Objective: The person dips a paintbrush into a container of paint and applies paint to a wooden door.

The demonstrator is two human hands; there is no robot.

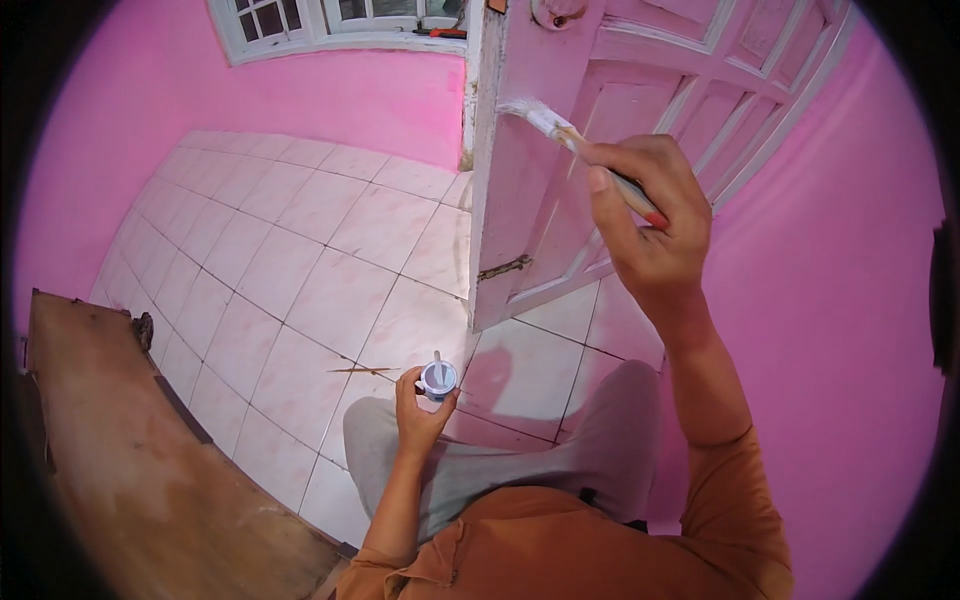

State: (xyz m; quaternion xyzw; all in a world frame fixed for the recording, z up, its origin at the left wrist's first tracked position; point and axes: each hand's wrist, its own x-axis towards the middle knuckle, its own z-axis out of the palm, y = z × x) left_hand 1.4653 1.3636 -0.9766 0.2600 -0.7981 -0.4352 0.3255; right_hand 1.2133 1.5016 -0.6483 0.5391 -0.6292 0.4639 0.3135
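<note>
Angling the bristles low and drawing them along the door (pixel 535 185) in light, even strokes, in line with its left edge, looks the sound way to do this step; hard pressing would probably leave ridges. A modest load on the brush (pixel 548 122) should also spare the floor (pixel 290 275) drips. The white bristles appear to touch the upper part of the door, right by that left edge. The right hand (pixel 665 245) pinches the handle between thumb and fingers, its red end showing by the palm. The left hand (pixel 424 420) is half curled, gripping the cup (pixel 455 382) near the door's lower left corner; a pale stick (pixel 437 358) stands in it. Whether the cup is lifted off the floor, I cannot tell.
</note>
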